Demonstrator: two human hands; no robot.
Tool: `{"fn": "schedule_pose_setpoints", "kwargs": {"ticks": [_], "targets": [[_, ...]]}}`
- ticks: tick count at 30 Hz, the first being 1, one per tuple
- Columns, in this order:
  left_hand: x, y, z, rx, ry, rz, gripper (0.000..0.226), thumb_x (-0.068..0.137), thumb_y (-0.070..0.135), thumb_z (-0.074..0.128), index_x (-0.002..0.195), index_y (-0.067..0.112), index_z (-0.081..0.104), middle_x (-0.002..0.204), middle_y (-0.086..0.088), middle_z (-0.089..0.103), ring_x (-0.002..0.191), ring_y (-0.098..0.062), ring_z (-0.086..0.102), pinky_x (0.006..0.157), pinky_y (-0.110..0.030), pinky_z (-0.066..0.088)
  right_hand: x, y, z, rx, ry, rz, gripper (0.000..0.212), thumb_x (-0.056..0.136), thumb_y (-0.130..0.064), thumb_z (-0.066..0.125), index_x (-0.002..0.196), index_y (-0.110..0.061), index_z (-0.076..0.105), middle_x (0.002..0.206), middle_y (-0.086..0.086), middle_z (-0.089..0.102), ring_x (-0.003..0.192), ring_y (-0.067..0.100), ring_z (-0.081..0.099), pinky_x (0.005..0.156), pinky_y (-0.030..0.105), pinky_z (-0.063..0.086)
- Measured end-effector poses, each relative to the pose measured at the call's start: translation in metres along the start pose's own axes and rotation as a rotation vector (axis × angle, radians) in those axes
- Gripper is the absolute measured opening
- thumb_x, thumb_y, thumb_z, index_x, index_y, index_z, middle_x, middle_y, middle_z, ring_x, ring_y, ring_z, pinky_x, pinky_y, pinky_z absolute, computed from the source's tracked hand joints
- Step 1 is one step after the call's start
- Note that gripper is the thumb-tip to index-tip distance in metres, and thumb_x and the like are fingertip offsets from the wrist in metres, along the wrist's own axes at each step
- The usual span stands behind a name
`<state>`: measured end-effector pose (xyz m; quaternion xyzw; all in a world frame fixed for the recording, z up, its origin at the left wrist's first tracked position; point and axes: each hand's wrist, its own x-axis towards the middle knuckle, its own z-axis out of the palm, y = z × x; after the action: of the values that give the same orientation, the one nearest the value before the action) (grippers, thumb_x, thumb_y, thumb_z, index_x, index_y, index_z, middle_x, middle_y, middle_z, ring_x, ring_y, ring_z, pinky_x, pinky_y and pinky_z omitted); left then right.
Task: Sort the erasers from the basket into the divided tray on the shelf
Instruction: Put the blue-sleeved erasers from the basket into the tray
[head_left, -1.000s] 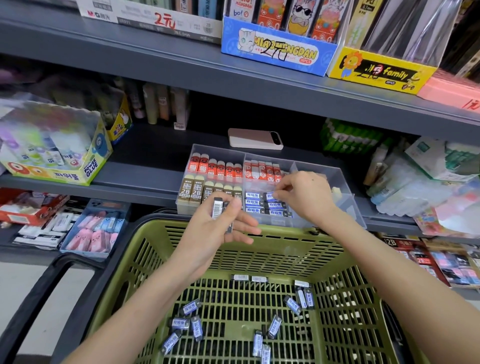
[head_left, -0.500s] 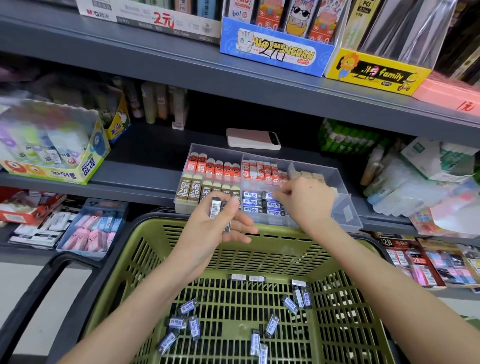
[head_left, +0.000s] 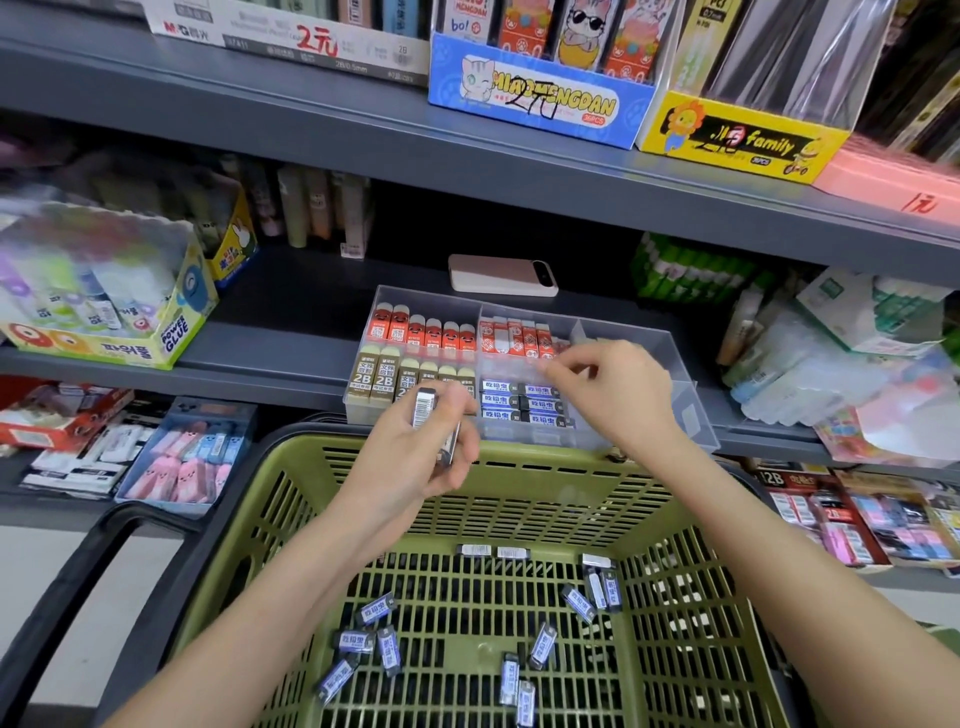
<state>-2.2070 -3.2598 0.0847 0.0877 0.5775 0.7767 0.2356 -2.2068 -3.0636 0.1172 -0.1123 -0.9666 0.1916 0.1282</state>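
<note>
Here the left hand (head_left: 410, 462) curls round a small stack of erasers (head_left: 434, 421), held upright just short of the divided tray (head_left: 691, 415), probably as a ready supply to feed from. Just right of that grip the right hand (head_left: 618, 395) hovers over the tray's blue-label rows (head_left: 524, 402), fingertips (head_left: 563, 362) drawn together; blur hides whether they pinch anything. Below both hands, loose erasers (head_left: 374, 610) lie scattered in the basket (head_left: 545, 499).

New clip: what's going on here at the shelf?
A person is restocking a clear divided tray on the shelf from a green basket. The left hand grips a small stack of erasers above the basket. The right hand hovers over the tray's middle compartment, by the rows of blue-sleeved erasers, too blurred to show whether it holds one. Many loose erasers lie in the basket.
</note>
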Motion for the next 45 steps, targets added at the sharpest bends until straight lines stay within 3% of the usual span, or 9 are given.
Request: {"fn": "schedule_pose_setpoints", "kwargs": {"ticks": [3, 5, 9, 15, 20, 24, 31, 37, 45], "targets": [[0.002, 0.002, 0.004, -0.112, -0.043, -0.048, 0.065, 0.077, 0.062, 0.044, 0.106, 0.004, 0.048, 0.052, 0.000, 0.049, 0.038, -0.008, 0.036, 0.035, -0.016, 0.027, -0.024, -0.025, -0.014, 0.503, -0.257, -0.134, 0.006, 0.085, -0.038, 0.063, 0.085, -0.038, 0.069, 0.076, -0.025, 0.066, 0.072, -0.004, 0.057, 0.062, 0.015, 0.042], [0.003, 0.003, 0.009, -0.169, -0.059, -0.077, 0.065, 0.081, 0.061, 0.038, 0.108, 0.002, 0.047, 0.053, -0.002, 0.050, 0.037, -0.008, 0.036, 0.035, -0.016, 0.027, -0.036, -0.035, -0.014, 0.514, -0.321, -0.166, 0.011, 0.081, -0.043, 0.064, 0.092, -0.043, 0.065, 0.080, -0.020, 0.065, 0.074, 0.003, 0.056, 0.070, 0.025, 0.047], [0.004, 0.005, 0.022, -0.195, -0.060, -0.102, 0.069, 0.082, 0.062, 0.035, 0.111, 0.001, 0.049, 0.053, -0.002, 0.051, 0.039, -0.009, 0.039, 0.035, -0.016, 0.029, -0.042, -0.042, -0.012, 0.506, -0.241, -0.171, 0.015, 0.079, -0.035, 0.070, 0.093, -0.031, 0.071, 0.074, -0.017, 0.059, 0.073, 0.002, 0.050, 0.075, 0.032, 0.046], [0.007, 0.009, 0.028, -0.156, -0.037, -0.134, 0.057, 0.082, 0.059, 0.038, 0.107, 0.009, 0.046, 0.062, -0.006, 0.057, 0.048, -0.014, 0.050, 0.034, -0.016, 0.026, -0.018, -0.016, -0.036, 0.816, -0.225, -0.055, 0.016, 0.080, -0.011, 0.071, 0.079, -0.027, 0.067, 0.073, -0.012, 0.066, 0.073, 0.001, 0.059, 0.070, 0.012, 0.046], [0.009, 0.010, 0.017, 0.033, -0.031, -0.125, 0.049, 0.081, 0.058, 0.049, 0.082, 0.008, 0.047, 0.059, 0.002, 0.040, 0.046, -0.008, 0.029, 0.039, -0.014, 0.025, 0.019, 0.019, -0.035, 0.263, -0.190, -0.041, 0.013, 0.075, -0.022, 0.076, 0.081, -0.027, 0.066, 0.076, -0.010, 0.065, 0.078, 0.008, 0.056, 0.076, 0.023, 0.042], [0.011, 0.016, 0.017, 0.139, 0.010, -0.056, 0.054, 0.072, 0.059, 0.055, 0.086, 0.007, 0.057, 0.063, 0.004, 0.051, 0.053, -0.005, 0.043, 0.044, -0.014, 0.032, 0.023, 0.027, -0.016, -0.241, -0.194, -0.235, 0.012, 0.077, -0.033, 0.072, 0.087, -0.025, 0.072, 0.088, -0.009, 0.070, 0.094, 0.015, 0.053, 0.089, 0.029, 0.035], [0.008, 0.024, 0.020, 0.247, 0.003, 0.024, 0.043, 0.062, 0.069, 0.067, 0.080, 0.030, 0.072, 0.080, 0.012, 0.061, 0.055, 0.006, 0.046, 0.048, -0.010, 0.038, 0.030, 0.029, -0.021, -0.405, -0.216, -0.365, 0.012, 0.076, -0.041, 0.071, 0.079, -0.029, 0.071, 0.091, -0.010, 0.067, 0.099, 0.017, 0.051, 0.076, 0.029, 0.023], [0.010, 0.026, 0.022, 0.182, 0.059, 0.064, 0.042, 0.057, 0.060, 0.069, 0.081, 0.026, 0.075, 0.083, 0.005, 0.063, 0.060, 0.002, 0.049, 0.050, -0.014, 0.041, 0.036, 0.026, -0.018, -0.525, -0.249, -0.404, 0.020, 0.077, -0.048, 0.067, 0.085, -0.031, 0.071, 0.100, -0.011, 0.065, 0.101, 0.017, 0.049, 0.083, 0.031, 0.027], [0.012, 0.023, 0.025, 0.190, 0.051, 0.068, 0.042, 0.060, 0.056, 0.066, 0.085, 0.021, 0.073, 0.082, 0.000, 0.064, 0.073, -0.005, 0.054, 0.053, -0.015, 0.044, 0.030, 0.027, -0.013, -0.451, -0.280, -0.398, 0.021, 0.073, -0.049, 0.070, 0.085, -0.032, 0.069, 0.076, -0.016, 0.053, 0.095, 0.009, 0.048, 0.075, 0.027, 0.015]]}}
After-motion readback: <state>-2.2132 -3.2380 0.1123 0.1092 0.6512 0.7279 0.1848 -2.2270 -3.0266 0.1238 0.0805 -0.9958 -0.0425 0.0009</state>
